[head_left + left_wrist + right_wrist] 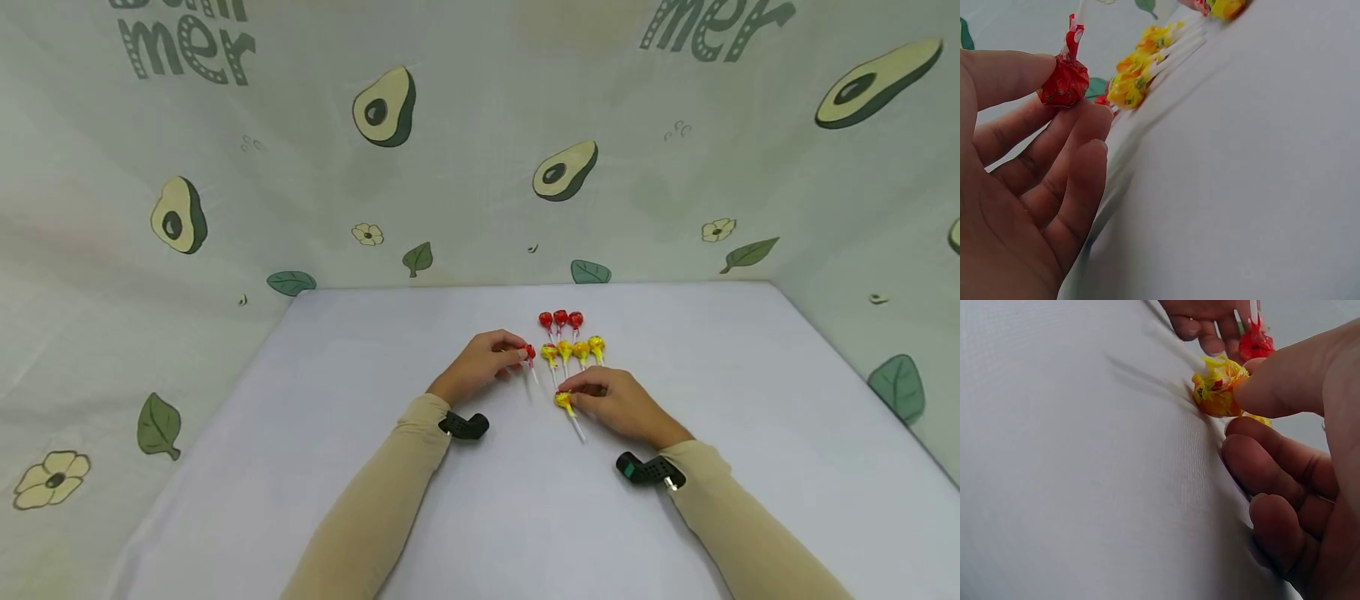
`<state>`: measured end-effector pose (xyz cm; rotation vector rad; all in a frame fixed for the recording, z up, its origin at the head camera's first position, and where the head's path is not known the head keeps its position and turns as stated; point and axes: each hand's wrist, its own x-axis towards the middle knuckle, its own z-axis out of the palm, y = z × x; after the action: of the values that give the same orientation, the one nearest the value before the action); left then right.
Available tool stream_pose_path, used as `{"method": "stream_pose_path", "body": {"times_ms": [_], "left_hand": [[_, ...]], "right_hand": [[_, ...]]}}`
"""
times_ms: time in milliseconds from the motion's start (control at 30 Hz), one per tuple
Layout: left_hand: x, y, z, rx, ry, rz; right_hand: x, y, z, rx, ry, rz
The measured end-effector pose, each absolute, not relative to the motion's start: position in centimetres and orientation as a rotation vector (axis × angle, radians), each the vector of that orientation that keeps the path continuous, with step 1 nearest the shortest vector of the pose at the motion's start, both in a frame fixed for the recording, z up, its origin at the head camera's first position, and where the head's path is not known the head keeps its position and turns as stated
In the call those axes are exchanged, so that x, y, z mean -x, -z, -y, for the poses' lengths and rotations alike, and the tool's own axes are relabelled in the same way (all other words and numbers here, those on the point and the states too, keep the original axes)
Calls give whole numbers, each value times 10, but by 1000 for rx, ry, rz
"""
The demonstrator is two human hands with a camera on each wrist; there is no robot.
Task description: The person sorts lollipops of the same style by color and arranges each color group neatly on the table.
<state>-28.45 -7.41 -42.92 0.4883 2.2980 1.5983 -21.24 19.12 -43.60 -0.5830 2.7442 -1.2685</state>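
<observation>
Between thumb and fingers, my left hand (486,363) pinches a red-wrapped lollipop (1065,82) by its head, just left of the lollipop rows. My right hand (617,402) holds a yellow-wrapped lollipop (1219,386) by its head, close over the table, its white stick pointing toward me. Beyond the right hand lies a row of several yellow lollipops (565,349), sticks toward me. Behind that row, three red lollipops (561,317) lie side by side. In the left wrist view, some yellow lollipops (1129,89) show past the fingertips.
A white-covered table (360,350) carries all the lollipops. Behind it and at both sides hangs a pale cloth (465,200) printed with avocados, leaves and flowers. Each wrist wears a black camera strap (463,426) over a beige sleeve.
</observation>
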Motion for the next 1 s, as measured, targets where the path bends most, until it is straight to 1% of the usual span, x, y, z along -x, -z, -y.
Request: {"method": "stream_pose_path", "body": {"times_ms": [167,300,500,1000], "left_hand": [[302,426,82,-484,-1581,-2318],[311,426,84,-457,-1589,-2309],[320,424,78,-439,-1579,-2328],[332,421,64,-386,-1560,-2442]], "right_hand": [[214,433,-193,632,1290,-2721],[215,433,-194,615,1299,-2695],[215,436,-193,583,1286,-2701],[216,436,-192,612,1262,-2724]]}}
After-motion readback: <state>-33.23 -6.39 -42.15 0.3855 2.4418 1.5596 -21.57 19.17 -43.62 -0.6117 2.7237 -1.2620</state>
